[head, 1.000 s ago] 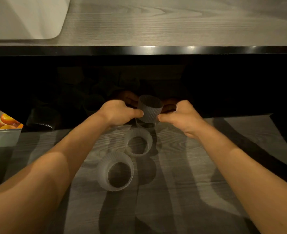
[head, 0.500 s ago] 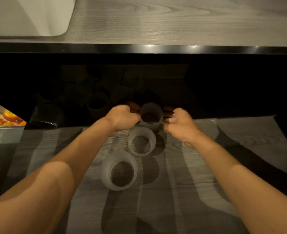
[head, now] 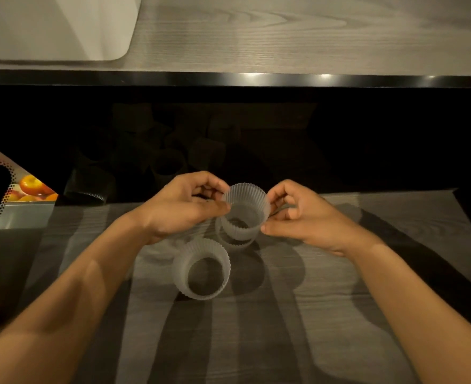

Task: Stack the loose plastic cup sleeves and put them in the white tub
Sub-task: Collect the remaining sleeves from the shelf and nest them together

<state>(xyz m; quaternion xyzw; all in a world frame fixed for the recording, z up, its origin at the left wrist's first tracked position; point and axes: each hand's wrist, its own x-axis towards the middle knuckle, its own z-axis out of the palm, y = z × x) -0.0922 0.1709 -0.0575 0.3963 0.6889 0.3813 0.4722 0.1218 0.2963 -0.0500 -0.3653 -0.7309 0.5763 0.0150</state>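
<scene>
The left hand (head: 181,206) and right hand (head: 303,217) each pinched the top sleeve (head: 246,212) directly over a second sleeve (head: 235,243) on the counter (head: 284,328), and a level, gentle push looked best, so the ribs nested, not buckled.

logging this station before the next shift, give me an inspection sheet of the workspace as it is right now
surface: grey wood-grain table, shadow-striped
job's things: held sleeve directly over second sleeve, contact unclear; third sleeve loose, nearer the person; white tub far left on upper counter
clutter: fruit-print box at left edge; shapes in the dark gap, too dim to tell
grippers: left hand and right hand both pinch held sleeve's sides
cables: nothing seen
surroundings: black ledge between upper counter and table
</scene>
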